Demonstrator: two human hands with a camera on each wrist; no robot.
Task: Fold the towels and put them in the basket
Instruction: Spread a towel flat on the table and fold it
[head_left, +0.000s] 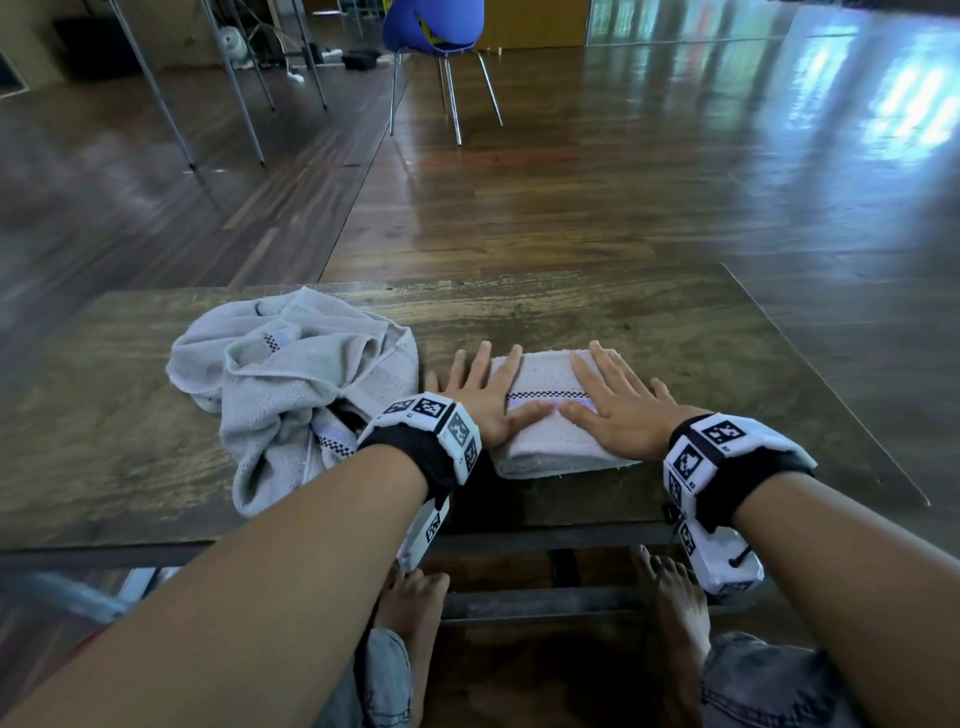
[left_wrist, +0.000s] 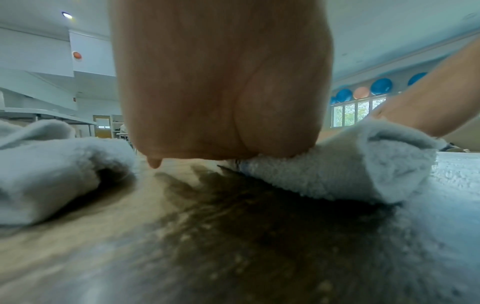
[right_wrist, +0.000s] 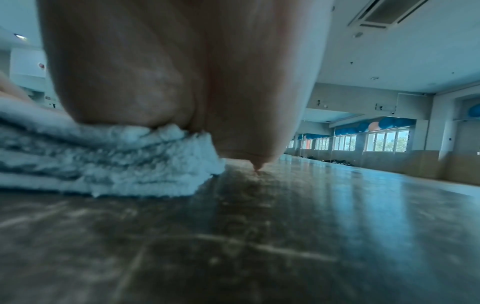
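Observation:
A folded grey towel (head_left: 545, 374) with a black-checked stripe lies on the dark wooden table (head_left: 623, 312), near its front edge. My left hand (head_left: 483, 389) presses flat on its left end, fingers straight and spread. My right hand (head_left: 618, 395) presses flat on its right half, thumb tips nearly meeting over the stripe. In the left wrist view my palm (left_wrist: 221, 92) bears on the folded towel (left_wrist: 337, 170). The right wrist view shows my palm (right_wrist: 168, 72) on the stacked towel layers (right_wrist: 103, 164). A crumpled pile of unfolded grey towels (head_left: 296, 384) lies left of the folded one. No basket is in view.
The crumpled pile (left_wrist: 46, 168) sits close beside my left wrist. Bare tabletop (right_wrist: 285, 236) extends right of the folded towel. Beyond the table lies wooden floor with a blue chair (head_left: 436, 31) and metal table legs (head_left: 228, 93). My bare feet (head_left: 415, 613) are under the table's front edge.

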